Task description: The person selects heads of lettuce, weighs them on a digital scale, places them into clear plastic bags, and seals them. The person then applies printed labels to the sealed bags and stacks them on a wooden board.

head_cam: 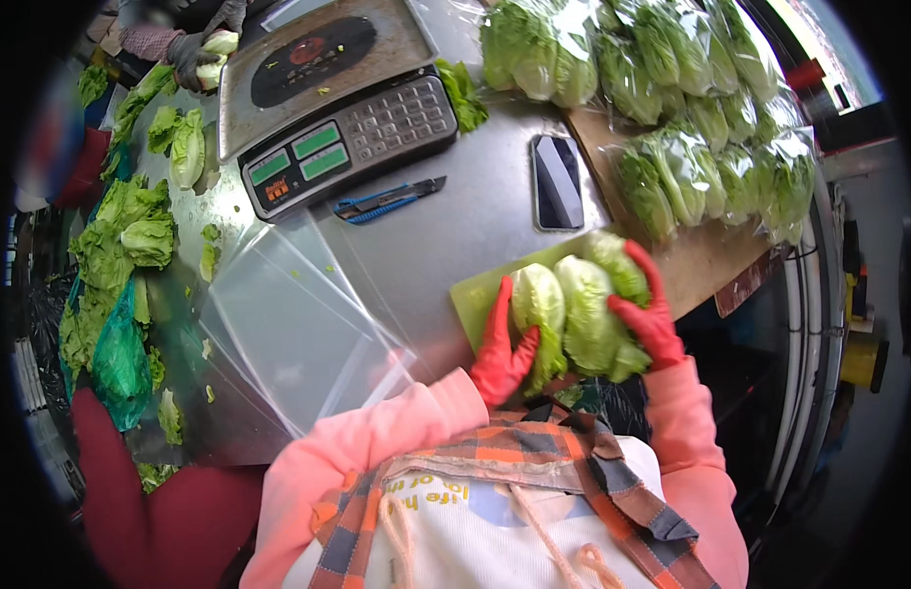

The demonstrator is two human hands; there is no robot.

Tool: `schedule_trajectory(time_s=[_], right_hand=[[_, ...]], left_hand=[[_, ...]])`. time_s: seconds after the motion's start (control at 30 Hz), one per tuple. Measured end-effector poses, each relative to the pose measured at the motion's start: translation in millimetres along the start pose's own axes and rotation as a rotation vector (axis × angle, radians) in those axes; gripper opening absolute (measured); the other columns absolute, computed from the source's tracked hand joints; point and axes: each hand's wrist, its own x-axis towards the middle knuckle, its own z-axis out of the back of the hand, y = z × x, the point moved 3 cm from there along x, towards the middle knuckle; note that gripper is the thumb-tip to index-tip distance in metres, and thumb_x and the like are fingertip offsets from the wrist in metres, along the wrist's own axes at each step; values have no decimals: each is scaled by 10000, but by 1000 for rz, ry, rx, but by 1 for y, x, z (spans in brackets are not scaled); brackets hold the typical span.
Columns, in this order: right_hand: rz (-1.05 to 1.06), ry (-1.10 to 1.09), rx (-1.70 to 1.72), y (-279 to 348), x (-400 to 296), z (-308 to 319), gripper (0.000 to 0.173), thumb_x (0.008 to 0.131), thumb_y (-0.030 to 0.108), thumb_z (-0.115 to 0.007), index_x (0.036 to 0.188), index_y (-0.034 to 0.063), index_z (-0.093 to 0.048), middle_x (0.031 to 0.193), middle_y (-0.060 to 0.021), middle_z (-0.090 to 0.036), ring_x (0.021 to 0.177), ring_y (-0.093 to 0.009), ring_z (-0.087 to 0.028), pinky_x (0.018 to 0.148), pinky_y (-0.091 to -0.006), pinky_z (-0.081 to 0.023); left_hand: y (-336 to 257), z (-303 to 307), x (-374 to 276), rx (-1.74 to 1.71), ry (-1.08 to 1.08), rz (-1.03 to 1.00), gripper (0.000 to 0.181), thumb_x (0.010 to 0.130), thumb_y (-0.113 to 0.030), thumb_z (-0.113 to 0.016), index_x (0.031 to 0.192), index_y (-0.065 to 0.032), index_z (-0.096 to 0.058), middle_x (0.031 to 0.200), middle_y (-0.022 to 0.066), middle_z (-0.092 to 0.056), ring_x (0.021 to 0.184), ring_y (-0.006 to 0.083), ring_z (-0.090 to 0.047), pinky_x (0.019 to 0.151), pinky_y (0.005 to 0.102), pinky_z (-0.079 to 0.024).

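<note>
Three romaine lettuce heads (pixel 585 313) stand side by side between my two hands, over a yellow-green cutting board (pixel 476 298) at the table's near edge. My left hand (pixel 505 346), in a red rubber glove, presses the leftmost head from its left side, thumb and fingers spread round it. From the right, my right hand (pixel 650 313), also red-gloved, grips the rightmost head. Clear plastic bags (pixel 308 316) lie flat to the left of the board. Beyond the board a smartphone (pixel 557 182) lies face up, and a blue utility knife (pixel 389 199) rests in front of the scale.
A digital scale (pixel 345 132) stands at the back. Bagged lettuce (pixel 676 177) is piled on a brown board (pixel 702 276) at the right. Loose lettuce leaves (pixel 117 235) and a green plastic bag (pixel 123 361) are at the left. Another person's gloved hands (pixel 194 59) hold lettuce at the upper left.
</note>
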Motion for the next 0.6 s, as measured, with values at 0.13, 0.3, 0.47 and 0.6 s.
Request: schedule_trajectory(time_s=[0.13,0.3,0.47,0.6], right_hand=[[114,79,-325,-27,-5,20,652,736,24,-682,1321,105,-406,1355,-101,-392,1264,-230,-351,1035,-341,-292],[221,39,-634,-10,10,50,401,850,225,-596,1232,129,-520,1327,-181,-423,1250,-313,-379,1024,-371,-300],[253,-97,-616,-36,6,46,299,879,243,-554,1155,135,-590,1269,-253,-455,1231,-368,-387,1017,-393,-306],[149,9,-465,-41,-6,37,342,889,219,-544,1210,104,-541,1320,-226,-415,1279,-310,-343,1046,-365,-266]], left_hand=[[7,12,1,467,122,-72,702,876,-311,-547,1416,-90,-155,1333,255,-353,1241,379,-361,1016,374,-314],[8,63,-27,204,-181,217,636,858,-332,-580,1387,-127,-291,1310,131,-436,1155,274,-446,924,436,-391],[32,54,-25,-324,-142,566,633,841,-403,-601,1356,-129,-353,1252,60,-473,1112,175,-441,928,383,-367],[19,53,-26,-134,81,379,777,810,-480,-612,1387,-82,-276,1349,94,-380,1225,202,-365,1033,359,-260]])
